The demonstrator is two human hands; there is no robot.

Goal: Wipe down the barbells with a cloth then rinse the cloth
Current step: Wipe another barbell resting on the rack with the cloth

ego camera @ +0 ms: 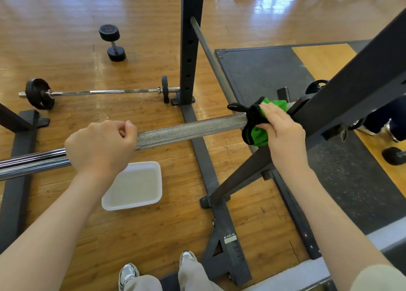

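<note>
Below, white tub (157, 182) on wooden floor (72, 60) holds cloudy water (134, 186).

Green-black cloth (258, 123) around knurled barbell (191, 129)

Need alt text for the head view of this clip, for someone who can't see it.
A person's right hand presses a green and black cloth around a racked barbell, while the left hand grips the bar. A white tray of water sits on the wooden floor below.

Green and black cloth (259, 123), silver cross-hatched barbell (191, 129), white tray (134, 186), black rack (189, 44), honey-brown wood floor (66, 27)
</note>
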